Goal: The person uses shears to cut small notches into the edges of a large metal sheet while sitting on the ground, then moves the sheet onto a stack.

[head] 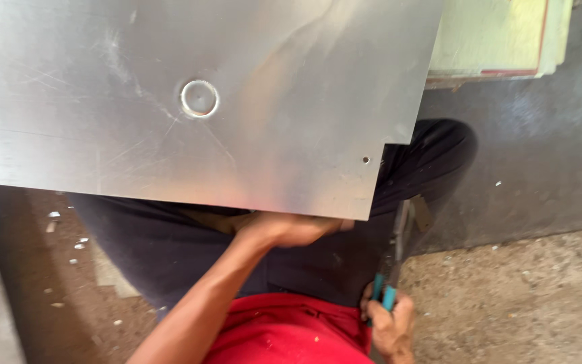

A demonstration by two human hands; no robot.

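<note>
A large shiny metal sheet [170, 81] fills the upper left of the head view. It has a pressed round ring near its middle and a small hole by a notched corner at the right. My left hand [284, 228] grips the sheet's near edge from underneath, fingers mostly hidden by the metal. My right hand [391, 322] is low at the right, closed around the blue handles of metal snips [392, 259]. The blades point up toward the notched corner, a little below it.
My legs in dark trousers [170, 249] and a red shirt [291, 334] lie under the sheet. Stacked pale green boards [493, 37] sit at the top right. The dusty concrete floor [520, 296] carries small metal scraps.
</note>
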